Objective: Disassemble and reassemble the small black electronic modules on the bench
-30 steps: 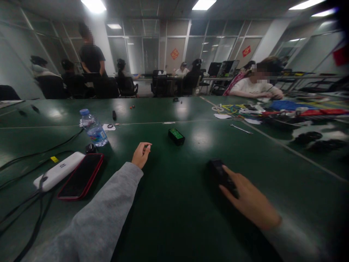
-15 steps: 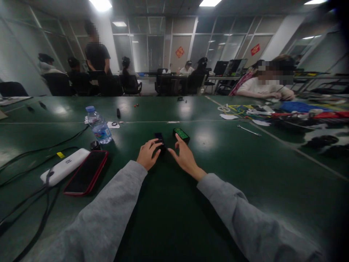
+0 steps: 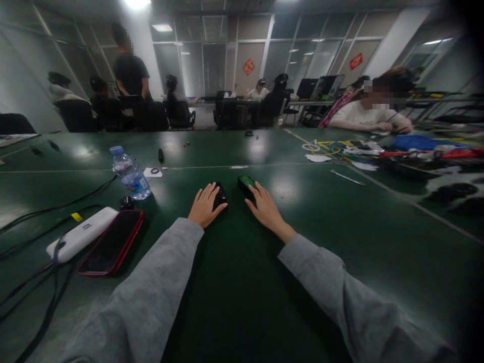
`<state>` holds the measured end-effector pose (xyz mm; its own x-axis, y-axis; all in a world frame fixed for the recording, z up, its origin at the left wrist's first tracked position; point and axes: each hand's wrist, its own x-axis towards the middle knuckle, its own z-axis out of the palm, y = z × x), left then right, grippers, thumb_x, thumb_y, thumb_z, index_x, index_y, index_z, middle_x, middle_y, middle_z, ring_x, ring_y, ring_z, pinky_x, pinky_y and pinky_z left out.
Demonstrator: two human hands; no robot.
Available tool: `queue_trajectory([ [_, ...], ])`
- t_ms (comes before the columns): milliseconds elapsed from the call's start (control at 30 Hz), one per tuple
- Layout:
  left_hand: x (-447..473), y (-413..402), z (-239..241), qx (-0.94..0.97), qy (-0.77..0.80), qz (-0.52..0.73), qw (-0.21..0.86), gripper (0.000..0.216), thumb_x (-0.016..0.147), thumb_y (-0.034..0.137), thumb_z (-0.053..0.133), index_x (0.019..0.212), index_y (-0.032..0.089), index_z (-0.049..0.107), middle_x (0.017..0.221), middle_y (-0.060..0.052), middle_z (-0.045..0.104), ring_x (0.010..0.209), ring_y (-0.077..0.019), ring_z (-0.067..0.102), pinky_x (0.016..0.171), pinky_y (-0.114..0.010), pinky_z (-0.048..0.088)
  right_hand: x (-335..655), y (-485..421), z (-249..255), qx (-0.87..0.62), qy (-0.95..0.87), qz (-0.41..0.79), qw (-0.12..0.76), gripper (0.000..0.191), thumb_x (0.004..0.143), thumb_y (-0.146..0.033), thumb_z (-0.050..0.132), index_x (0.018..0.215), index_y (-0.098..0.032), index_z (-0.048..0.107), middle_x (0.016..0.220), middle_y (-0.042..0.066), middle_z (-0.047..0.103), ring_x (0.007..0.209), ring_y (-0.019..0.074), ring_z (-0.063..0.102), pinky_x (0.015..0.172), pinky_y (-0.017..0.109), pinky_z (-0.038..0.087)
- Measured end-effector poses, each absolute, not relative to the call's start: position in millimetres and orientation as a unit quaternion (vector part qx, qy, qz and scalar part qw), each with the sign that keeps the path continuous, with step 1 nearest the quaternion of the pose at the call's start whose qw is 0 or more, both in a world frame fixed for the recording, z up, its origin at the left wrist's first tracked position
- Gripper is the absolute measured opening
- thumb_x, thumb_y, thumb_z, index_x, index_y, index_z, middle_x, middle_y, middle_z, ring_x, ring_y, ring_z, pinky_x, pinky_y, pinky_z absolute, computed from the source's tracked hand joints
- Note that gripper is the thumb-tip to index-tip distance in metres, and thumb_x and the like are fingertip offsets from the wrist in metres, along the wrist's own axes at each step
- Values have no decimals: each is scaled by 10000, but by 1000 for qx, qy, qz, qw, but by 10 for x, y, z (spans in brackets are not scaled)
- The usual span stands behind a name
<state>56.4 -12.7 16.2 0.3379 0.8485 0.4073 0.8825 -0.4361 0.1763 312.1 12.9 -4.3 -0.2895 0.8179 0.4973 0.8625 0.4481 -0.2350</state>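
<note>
My left hand (image 3: 205, 205) lies on the green table (image 3: 242, 282) with its fingers stretched over a small black box (image 3: 220, 196), touching its left side. My right hand (image 3: 263, 204) rests just right of it, fingers extended onto a small black box with a green top (image 3: 246, 183). Neither hand is wrapped round its box. Both arms wear grey sleeves.
At the left lie a red-edged phone (image 3: 112, 241), a white power bank (image 3: 81, 234), black cables (image 3: 41, 212) and a water bottle (image 3: 129, 173). A person sits at the far right behind coloured wires (image 3: 328, 147) and a metal tool (image 3: 347, 177). More people sit at the back.
My right hand carried the black box from the right to the middle, set it by my left hand, then moved onto the green-topped box. My left hand spread over the black box.
</note>
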Motion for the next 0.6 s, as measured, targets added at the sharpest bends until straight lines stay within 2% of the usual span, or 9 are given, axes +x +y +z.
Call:
queue_trajectory([
  [133, 556, -75, 164, -827, -518, -216, 7, 787, 930, 655, 306, 1508, 124, 250, 1599, -137, 225, 1484, -253, 188, 1206, -435, 227, 3115, 103, -17, -518, -806, -37, 284, 547, 982, -397, 399, 1453, -122, 376, 1505, 173, 296, 1360, 322, 335, 1102, 502, 363],
  [367, 516, -73, 212, -820, -519, -239, -4, 763, 905, 676, 366, 1451, 144, 378, 1542, -128, 362, 1445, -259, 297, 1190, -434, 286, 3106, 92, -18, -509, -809, -29, 292, 530, 962, -381, 443, 1434, -149, 375, 1462, 178, 311, 1337, 353, 355, 1067, 558, 394],
  [600, 513, -73, 191, -836, -491, -244, 22, 761, 891, 667, 423, 1433, 135, 395, 1532, -135, 379, 1443, -257, 305, 1185, -426, 301, 3098, 64, 13, -494, -814, -39, 304, 445, 949, -337, 478, 1344, -137, 440, 1367, 183, 365, 1260, 333, 424, 1027, 507, 446],
])
